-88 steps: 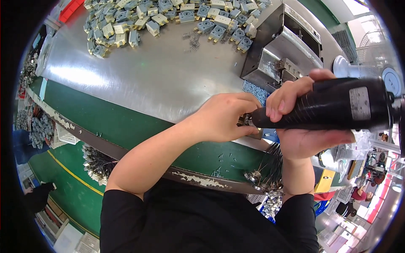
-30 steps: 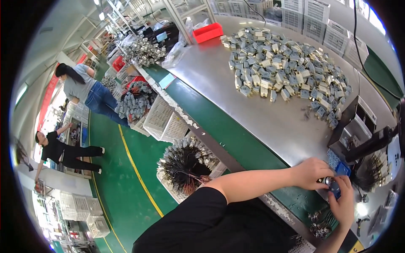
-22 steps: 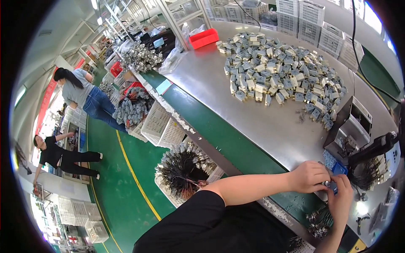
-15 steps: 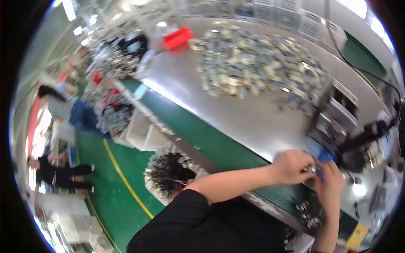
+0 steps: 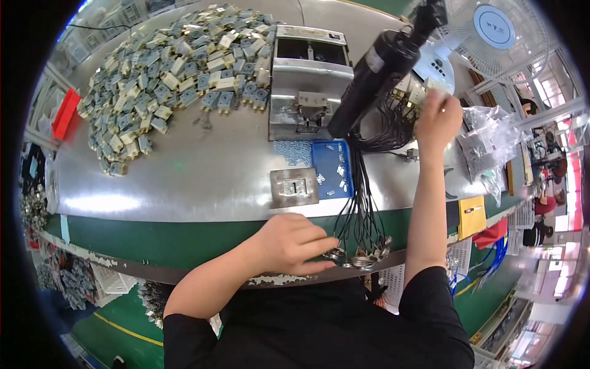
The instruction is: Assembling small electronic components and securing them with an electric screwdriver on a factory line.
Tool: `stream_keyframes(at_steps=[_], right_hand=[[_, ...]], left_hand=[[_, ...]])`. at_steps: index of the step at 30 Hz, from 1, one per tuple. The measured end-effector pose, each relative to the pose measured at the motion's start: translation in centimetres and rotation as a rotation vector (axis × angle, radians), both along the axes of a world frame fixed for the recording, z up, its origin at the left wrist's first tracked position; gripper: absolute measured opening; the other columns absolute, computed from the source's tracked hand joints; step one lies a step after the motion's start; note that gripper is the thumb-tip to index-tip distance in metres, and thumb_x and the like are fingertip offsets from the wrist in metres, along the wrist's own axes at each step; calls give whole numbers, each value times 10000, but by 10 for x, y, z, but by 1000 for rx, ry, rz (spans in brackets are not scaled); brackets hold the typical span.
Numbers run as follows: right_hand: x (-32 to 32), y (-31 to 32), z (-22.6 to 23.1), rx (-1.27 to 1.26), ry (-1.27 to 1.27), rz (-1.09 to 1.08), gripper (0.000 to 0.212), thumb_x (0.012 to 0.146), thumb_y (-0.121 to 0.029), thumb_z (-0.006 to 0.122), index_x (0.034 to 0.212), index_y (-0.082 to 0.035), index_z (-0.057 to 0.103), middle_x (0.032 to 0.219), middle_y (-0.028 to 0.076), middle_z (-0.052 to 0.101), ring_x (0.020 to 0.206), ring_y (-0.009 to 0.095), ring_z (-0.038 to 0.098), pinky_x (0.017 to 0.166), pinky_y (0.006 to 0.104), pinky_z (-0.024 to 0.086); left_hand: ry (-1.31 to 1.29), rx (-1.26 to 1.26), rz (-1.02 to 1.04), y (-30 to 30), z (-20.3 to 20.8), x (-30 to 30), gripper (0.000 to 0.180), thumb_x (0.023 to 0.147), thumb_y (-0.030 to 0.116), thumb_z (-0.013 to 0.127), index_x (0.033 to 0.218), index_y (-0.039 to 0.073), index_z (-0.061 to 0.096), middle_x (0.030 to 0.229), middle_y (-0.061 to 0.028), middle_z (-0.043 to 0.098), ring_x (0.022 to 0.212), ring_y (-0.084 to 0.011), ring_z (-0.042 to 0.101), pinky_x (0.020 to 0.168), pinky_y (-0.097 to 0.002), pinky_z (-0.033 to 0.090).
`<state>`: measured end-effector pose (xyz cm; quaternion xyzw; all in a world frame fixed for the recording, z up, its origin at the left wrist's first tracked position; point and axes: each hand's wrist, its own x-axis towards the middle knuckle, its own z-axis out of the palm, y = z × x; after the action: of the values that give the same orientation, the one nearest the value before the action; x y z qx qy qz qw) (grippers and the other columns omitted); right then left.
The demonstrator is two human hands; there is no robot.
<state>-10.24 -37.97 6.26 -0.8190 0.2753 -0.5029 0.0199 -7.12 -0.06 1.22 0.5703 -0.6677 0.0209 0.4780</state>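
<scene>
My left hand (image 5: 294,245) is at the table's front edge, with its fingers and thumb closed around a round metal cable end (image 5: 335,253). Beside it hang more shiny round metal ends (image 5: 364,258) on a bundle of thin black cables (image 5: 362,197), which runs down over the edge. My right hand (image 5: 439,121) reaches farther back on the right. Its fingers are curled and slightly blurred at a cluster of cream-coloured blocks (image 5: 416,93) where the black cables gather. What it holds there is hidden.
A large pile of grey and cream blocks (image 5: 184,67) covers the back left. A metal press-like fixture (image 5: 310,92), blue tray (image 5: 332,169) and small metal plate (image 5: 295,187) stand mid-table. A black cylindrical arm (image 5: 375,80), a fan (image 5: 495,27) and plastic bags (image 5: 491,138) are on the right.
My hands were together at the table edge, holding a small shiny part; now they are apart, the right one farther back at the cream blocks. The view has swung to the right.
</scene>
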Motion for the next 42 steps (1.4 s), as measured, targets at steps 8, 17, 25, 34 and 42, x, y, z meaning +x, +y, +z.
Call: stream_keyframes(at_steps=[8, 17, 25, 34, 42], right_hand=[[0, 17, 7, -368, -54, 45, 311, 943, -263, 776, 1131, -37, 675, 1177, 170, 639, 1120, 375, 565, 989, 485, 434], [-69, 134, 4, 395, 961, 675, 306, 924, -245, 720, 755, 5, 665, 727, 211, 670, 682, 426, 630, 605, 457, 489], [-91, 116, -12, 1213, 569, 646, 176, 984, -124, 655, 876, 2, 712, 647, 74, 603, 577, 173, 616, 522, 336, 480], [-102, 117, 4, 1952, -758, 705, 403, 1113, -311, 502, 1339, 5, 608, 978, 137, 689, 865, 204, 681, 691, 293, 565], [-23, 169, 4, 448, 592, 1155, 133, 944, -161, 734, 920, -31, 730, 768, 107, 595, 730, 292, 606, 681, 405, 490]], left_hand=[[101, 37, 23, 1, -3, 1, 266, 769, 210, 896, 944, 97, 731, 792, -9, 675, 666, -206, 674, 612, -328, 533], [143, 30, 36, 4, 0, 2, 242, 756, 181, 900, 917, 99, 739, 752, -11, 676, 649, -211, 676, 592, -329, 521], [228, -2, 40, 2, -2, 0, 210, 764, 160, 893, 899, 92, 748, 740, -36, 705, 636, -228, 685, 585, -330, 528], [257, -57, 80, 5, 6, 9, 224, 748, 97, 885, 928, 67, 755, 759, -51, 729, 636, -214, 699, 584, -314, 524], [977, -115, 150, 14, 18, 14, 376, 805, 88, 907, 1102, -17, 701, 815, -64, 709, 761, -129, 693, 694, -281, 554]])
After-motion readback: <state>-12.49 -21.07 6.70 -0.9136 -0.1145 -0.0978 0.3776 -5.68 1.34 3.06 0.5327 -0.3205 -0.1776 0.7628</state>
